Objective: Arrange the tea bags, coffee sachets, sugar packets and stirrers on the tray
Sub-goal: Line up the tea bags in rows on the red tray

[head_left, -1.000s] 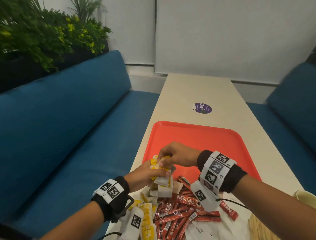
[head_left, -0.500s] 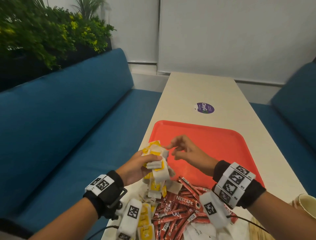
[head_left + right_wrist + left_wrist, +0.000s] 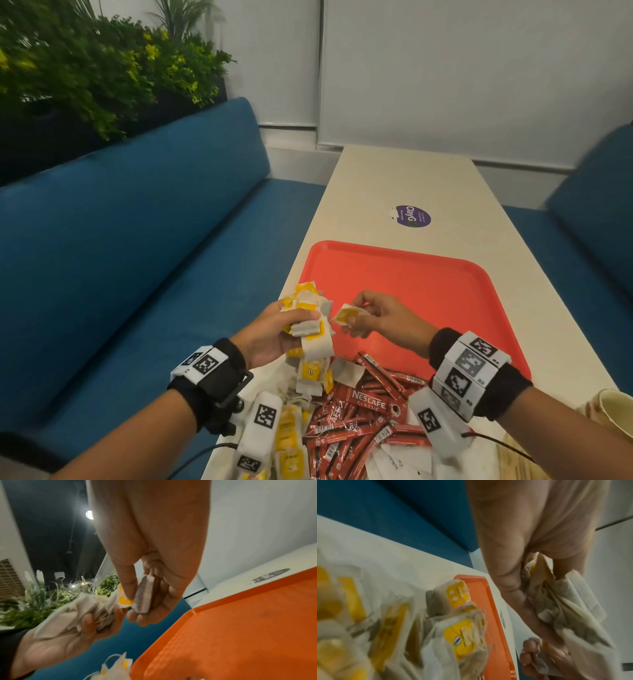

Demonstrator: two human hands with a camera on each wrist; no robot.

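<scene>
Now left hand (image 3: 274, 337) clutches several tea bags (image 3: 310, 323); right hand (image 3: 383, 317) pinches one tea bag (image 3: 347, 314).

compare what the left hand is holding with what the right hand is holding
The left hand grips a crumpled bunch of tea bags; the right hand pinches a single tea bag. The bunch dangles down toward the pile; the single one hangs over the tray. Both are white with yellow tags.
</scene>
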